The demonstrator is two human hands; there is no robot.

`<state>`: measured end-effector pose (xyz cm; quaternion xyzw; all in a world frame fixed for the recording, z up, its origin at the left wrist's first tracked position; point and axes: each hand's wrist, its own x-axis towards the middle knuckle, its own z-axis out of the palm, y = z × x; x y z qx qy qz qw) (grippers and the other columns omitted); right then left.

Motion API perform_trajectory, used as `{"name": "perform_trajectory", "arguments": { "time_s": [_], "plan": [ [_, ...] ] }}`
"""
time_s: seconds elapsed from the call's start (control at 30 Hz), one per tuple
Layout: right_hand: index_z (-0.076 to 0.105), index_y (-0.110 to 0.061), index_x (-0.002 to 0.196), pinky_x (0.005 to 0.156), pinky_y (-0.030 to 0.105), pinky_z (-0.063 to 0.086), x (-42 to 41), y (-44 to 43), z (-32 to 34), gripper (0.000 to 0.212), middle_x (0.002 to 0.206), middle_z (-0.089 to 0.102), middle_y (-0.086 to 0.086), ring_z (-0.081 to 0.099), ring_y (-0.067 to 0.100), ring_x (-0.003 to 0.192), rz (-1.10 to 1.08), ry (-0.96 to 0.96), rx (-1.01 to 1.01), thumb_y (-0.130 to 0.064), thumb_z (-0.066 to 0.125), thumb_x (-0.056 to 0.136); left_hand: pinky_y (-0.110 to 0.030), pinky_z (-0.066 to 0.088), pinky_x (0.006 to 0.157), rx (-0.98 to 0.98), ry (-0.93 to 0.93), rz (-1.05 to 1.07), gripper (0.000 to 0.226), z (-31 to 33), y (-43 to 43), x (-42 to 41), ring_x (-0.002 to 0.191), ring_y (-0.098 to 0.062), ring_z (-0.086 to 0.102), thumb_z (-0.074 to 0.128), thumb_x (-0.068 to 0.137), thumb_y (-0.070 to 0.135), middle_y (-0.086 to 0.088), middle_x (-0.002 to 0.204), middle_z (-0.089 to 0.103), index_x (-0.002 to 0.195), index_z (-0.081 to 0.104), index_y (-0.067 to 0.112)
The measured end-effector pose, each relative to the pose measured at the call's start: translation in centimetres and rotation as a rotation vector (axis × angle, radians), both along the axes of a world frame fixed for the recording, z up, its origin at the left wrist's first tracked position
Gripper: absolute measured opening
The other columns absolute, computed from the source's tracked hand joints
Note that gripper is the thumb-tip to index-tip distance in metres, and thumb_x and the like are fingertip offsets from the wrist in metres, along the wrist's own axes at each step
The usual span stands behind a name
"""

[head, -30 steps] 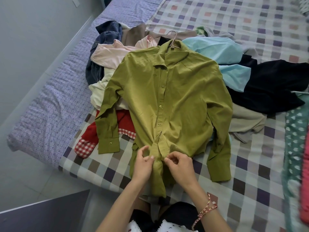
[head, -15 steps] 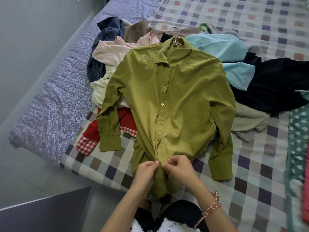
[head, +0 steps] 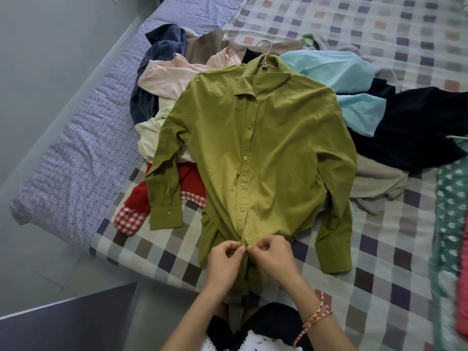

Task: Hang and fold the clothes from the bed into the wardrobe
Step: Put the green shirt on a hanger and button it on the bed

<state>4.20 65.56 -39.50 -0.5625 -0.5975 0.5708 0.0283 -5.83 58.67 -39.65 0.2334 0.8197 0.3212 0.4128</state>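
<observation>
We had the green shirt (head: 255, 153) spread front-up on the bed (head: 379, 274), over a heap of other clothes (head: 334, 69). Its collar sat on a hanger (head: 266, 50) and its hem hung over the bed's near edge. Our left hand (head: 224, 262) and right hand (head: 272, 257) met at the lower button strip, each pinching the cloth with curled fingers. We judged this the buttoning step, at one of the lowest buttons. Next we would need to close that button, then lift the shirt by the hanger's hook and carry it to the wardrobe, which we could not make out.
</observation>
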Motion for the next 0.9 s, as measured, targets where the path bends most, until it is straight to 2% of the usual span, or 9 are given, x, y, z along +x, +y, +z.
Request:
{"name": "perform_trajectory", "arguments": {
  "time_s": [0.1,0.2,0.23,0.33,0.43,0.57,0.7,0.8,0.9],
  "plan": [
    [0.057,-0.023,0.060,0.050,0.009,0.038,0.0,-0.1,-0.2,0.027,0.060,0.056,-0.008,0.049,0.001,0.057,0.010,0.025,0.009,-0.018,0.064,0.086,-0.008,0.046,0.064,0.008,-0.099,0.044,0.014,0.0,-0.2,0.1,0.078,-0.002,0.057,0.059,0.090,0.013,0.006,0.079,0.064,0.079,0.064,0.020],
    [0.058,-0.023,0.060,0.055,0.014,0.041,0.1,0.0,-0.6,0.026,0.059,0.057,-0.007,0.052,0.005,0.058,0.005,0.056,0.006,-0.018,0.066,0.085,-0.034,0.053,0.070,0.002,-0.231,0.106,0.022,-0.1,-0.3,-0.4,0.075,-0.018,0.060,0.052,0.094,0.015,-0.008,0.076,0.064,0.082,0.067,0.004],
    [0.059,-0.022,0.061,0.056,0.016,0.042,0.1,0.0,-0.7,0.025,0.059,0.058,-0.006,0.053,0.006,0.058,0.001,0.072,-0.010,-0.018,0.066,0.084,-0.035,0.054,0.068,0.004,-0.299,0.135,0.022,-0.1,-0.3,-0.7,0.073,-0.019,0.061,0.051,0.094,0.013,-0.011,0.076,0.063,0.083,0.066,0.001],
    [0.063,-0.019,0.065,0.061,0.026,0.048,0.3,0.1,-0.9,0.020,0.062,0.060,-0.004,0.055,0.009,0.060,-0.023,0.151,-0.085,-0.013,0.066,0.084,-0.026,0.057,0.057,0.032,-0.505,0.166,0.012,0.3,-0.2,-1.3,0.069,-0.014,0.068,0.053,0.091,0.004,-0.009,0.079,0.069,0.090,0.065,0.000],
    [0.067,-0.014,0.073,0.060,0.023,0.048,0.6,0.4,-0.8,0.014,0.067,0.061,0.000,0.056,0.009,0.062,0.016,0.199,-0.120,-0.011,0.063,0.087,-0.023,0.056,0.055,0.045,-0.543,0.152,0.005,0.4,-0.1,-1.5,0.067,-0.011,0.069,0.060,0.086,0.000,-0.007,0.076,0.069,0.089,0.064,-0.002],
    [0.068,-0.009,0.079,0.059,0.022,0.047,0.9,0.5,-0.9,0.016,0.068,0.061,0.003,0.054,0.007,0.059,0.024,0.235,-0.126,-0.008,0.058,0.090,-0.025,0.057,0.057,0.041,-0.454,0.094,0.003,0.1,0.3,-1.3,0.067,-0.014,0.069,0.065,0.082,0.000,-0.012,0.078,0.068,0.085,0.064,-0.001],
    [0.063,-0.017,0.075,0.060,0.022,0.046,0.6,-0.3,-1.1,0.025,0.062,0.056,-0.004,0.052,0.006,0.058,-0.064,0.188,-0.104,-0.012,0.050,0.095,-0.037,0.059,0.066,0.055,-0.153,-0.036,0.006,-0.6,0.7,-0.9,0.067,-0.017,0.069,0.069,0.082,0.007,-0.006,0.074,0.067,0.078,0.065,0.010],
    [0.064,-0.018,0.076,0.059,0.019,0.043,-0.1,-1.1,-1.0,0.023,0.064,0.059,-0.007,0.055,0.005,0.061,-0.167,0.131,-0.093,-0.026,0.053,0.094,-0.026,0.057,0.067,0.094,0.079,-0.154,0.005,-0.9,0.7,-0.4,0.070,-0.010,0.065,0.068,0.083,0.010,0.001,0.076,0.067,0.080,0.067,0.014],
    [0.067,-0.011,0.080,0.052,0.011,0.041,-1.0,-1.6,-1.0,0.018,0.072,0.066,-0.002,0.059,0.005,0.066,-0.275,0.038,-0.020,-0.025,0.059,0.090,-0.012,0.049,0.069,0.141,0.219,-0.192,0.006,-1.0,0.5,0.4,0.076,-0.003,0.060,0.063,0.085,0.007,0.004,0.084,0.064,0.086,0.067,0.012]
  ]
}}
